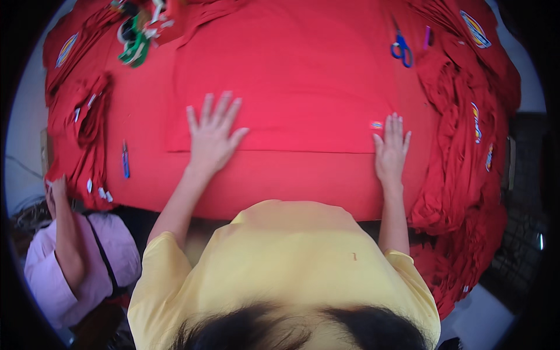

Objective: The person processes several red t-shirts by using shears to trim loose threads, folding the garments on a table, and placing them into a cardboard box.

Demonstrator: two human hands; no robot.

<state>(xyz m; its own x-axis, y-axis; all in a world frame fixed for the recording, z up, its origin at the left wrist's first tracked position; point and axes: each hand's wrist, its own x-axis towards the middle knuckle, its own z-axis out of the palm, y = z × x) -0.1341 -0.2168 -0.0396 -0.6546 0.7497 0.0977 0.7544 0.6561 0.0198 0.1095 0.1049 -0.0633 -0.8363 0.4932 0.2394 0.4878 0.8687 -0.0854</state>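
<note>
A red shirt [286, 87] lies spread flat on the red-covered table, its bottom edge toward me. My left hand [213, 137] rests on its lower left part, palm down with the fingers spread. My right hand [391, 151] lies flat at the lower right corner, fingers stretched out and close together. Just beside those fingertips is a small sewn label [376, 125]. Neither hand grips anything. The shirt's upper end runs out of view at the top.
Blue-handled scissors [401, 51] lie at the far right, near a purple stick-like thing [427, 37]. Blue thread snips [125, 160] are at left. Red garments are heaped on the right [446, 151] and left [79, 125]. A co-worker in pink [87, 251] touches the left heap.
</note>
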